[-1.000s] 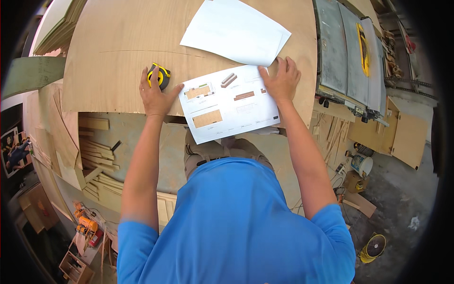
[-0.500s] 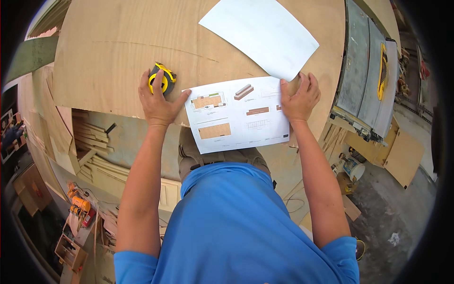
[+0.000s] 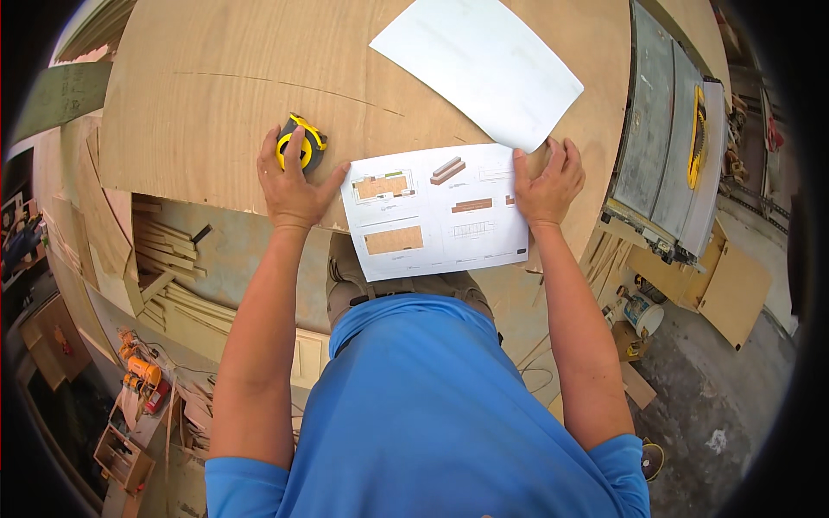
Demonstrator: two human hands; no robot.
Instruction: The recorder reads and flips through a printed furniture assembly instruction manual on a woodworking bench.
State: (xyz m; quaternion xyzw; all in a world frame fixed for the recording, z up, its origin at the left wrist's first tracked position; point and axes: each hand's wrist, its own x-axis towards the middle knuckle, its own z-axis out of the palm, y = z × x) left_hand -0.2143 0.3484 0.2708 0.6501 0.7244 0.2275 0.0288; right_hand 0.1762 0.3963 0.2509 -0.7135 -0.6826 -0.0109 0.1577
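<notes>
A printed sheet of drawings (image 3: 436, 220) lies over the near edge of the wooden board (image 3: 233, 129), its lower part reaching past the edge toward my body. My left hand (image 3: 295, 194) rests on the board with fingers spread, the thumb at the sheet's upper left corner. One of its fingers lies across a yellow and black tape measure (image 3: 315, 147). At the sheet's right side is my right hand (image 3: 550, 192), fingers apart on the board and thumb on the paper. Beyond it, a blank white sheet (image 3: 479, 73) lies at an angle, its near corner close to the printed one.
A table saw (image 3: 652, 129) with a yellow insert and exposed blade (image 3: 699, 134) adjoins the board's right side. Wood strips (image 3: 168, 250) are stacked below left. An orange power tool (image 3: 144, 371), an open wooden box (image 3: 125, 457) and a white bucket (image 3: 643, 315) stand lower down.
My view has shifted slightly. Both hands keep nearly the same places at the printed sheet, and its upper edge sits a little lower in the picture.
</notes>
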